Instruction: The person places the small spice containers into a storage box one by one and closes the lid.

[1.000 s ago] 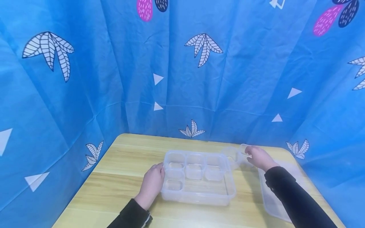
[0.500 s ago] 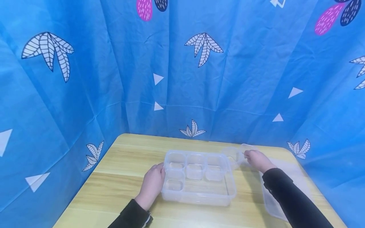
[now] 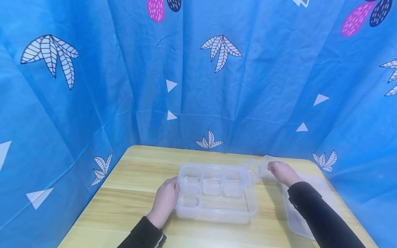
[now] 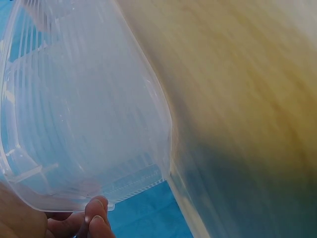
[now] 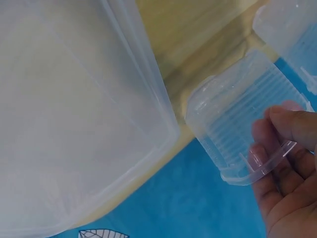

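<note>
A large clear plastic box (image 3: 223, 216) sits on the table, with several small clear compartment cups (image 3: 212, 182) along its back and left side. My left hand (image 3: 166, 198) holds the box by its left wall; in the left wrist view its fingers (image 4: 96, 213) curl at the rim. At the back right, my right hand (image 3: 283, 173) pinches the rim of a small clear plastic cup (image 5: 233, 119), with the thumb on one side and fingers on the other. Another small cup (image 3: 252, 168) stands between that one and the box.
A large translucent lid-like panel (image 3: 299, 217) lies at the table's right, partly under the right forearm. The wooden table (image 3: 124, 193) ends at a blue patterned curtain (image 3: 149, 96) behind and at both sides.
My right hand's fingers and thumb have come together on the small cup's rim, and that hand has shifted slightly. My left hand and the large box look unmoved.
</note>
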The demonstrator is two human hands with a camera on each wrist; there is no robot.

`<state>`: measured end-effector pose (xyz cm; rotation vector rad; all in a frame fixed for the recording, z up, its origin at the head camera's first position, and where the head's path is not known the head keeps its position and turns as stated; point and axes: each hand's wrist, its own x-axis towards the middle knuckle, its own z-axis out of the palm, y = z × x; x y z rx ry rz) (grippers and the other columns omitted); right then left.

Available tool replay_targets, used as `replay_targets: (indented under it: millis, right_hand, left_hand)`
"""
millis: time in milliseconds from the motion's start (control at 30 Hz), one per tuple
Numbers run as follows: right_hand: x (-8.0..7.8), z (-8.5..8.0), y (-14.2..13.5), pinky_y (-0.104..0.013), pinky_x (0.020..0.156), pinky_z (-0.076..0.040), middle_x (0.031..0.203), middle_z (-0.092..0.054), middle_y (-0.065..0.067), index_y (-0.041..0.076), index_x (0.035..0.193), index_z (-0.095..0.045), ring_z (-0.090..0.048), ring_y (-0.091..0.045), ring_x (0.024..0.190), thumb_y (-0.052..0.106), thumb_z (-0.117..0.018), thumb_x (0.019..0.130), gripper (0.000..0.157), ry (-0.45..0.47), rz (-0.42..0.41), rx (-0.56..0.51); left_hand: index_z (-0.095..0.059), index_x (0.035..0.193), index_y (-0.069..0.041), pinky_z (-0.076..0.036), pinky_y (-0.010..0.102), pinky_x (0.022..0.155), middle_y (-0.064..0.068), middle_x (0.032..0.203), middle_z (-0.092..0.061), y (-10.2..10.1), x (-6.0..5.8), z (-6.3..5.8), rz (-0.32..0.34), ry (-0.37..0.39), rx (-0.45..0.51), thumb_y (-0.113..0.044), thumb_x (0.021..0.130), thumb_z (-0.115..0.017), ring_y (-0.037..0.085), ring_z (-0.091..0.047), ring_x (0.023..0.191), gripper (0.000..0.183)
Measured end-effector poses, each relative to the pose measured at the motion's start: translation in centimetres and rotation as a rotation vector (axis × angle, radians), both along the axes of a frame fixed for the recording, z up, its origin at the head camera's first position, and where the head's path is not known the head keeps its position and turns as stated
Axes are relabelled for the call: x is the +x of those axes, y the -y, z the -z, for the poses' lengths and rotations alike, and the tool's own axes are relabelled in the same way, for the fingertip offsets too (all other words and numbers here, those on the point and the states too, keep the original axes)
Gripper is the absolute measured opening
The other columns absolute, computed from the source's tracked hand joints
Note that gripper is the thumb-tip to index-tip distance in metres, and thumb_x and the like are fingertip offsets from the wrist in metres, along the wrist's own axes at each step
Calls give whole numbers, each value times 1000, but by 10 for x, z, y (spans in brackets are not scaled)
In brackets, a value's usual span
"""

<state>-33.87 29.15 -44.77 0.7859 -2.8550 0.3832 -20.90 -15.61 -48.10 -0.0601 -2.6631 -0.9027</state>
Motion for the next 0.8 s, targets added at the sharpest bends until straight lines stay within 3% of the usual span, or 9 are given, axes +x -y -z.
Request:
replay_targets:
  millis: [267,567,800]
  right_hand:
    - [6,-17,-2,-55,81,-55,86,-70,-15,-3,92,-69,-67,-41,89,-12,-62,84,14,-31,1,-8]
    - [17,-55,-1,-58,81,-55,92,-71,-21,-7,98,-69,-66,-47,94,-11,-62,85,15,-62,32,10]
    - [30,-83,8,-48,69,-54,82,-68,-10,1,88,-65,-65,-31,78,-8,-65,87,10,-70,43,25]
  left_hand:
    - [-62,127,8,-59,48,82,17,99,-68,1,-1,-1,5,0,9,-9,103,-52,34,-68,91,31]
    - [-62,126,9,-59,47,81,18,99,-68,1,-2,1,9,-8,-1,-9,103,-51,33,-68,91,32]
    - [-62,126,8,-58,50,85,19,103,-69,1,-1,0,12,-5,8,-9,103,-51,36,-68,96,31]
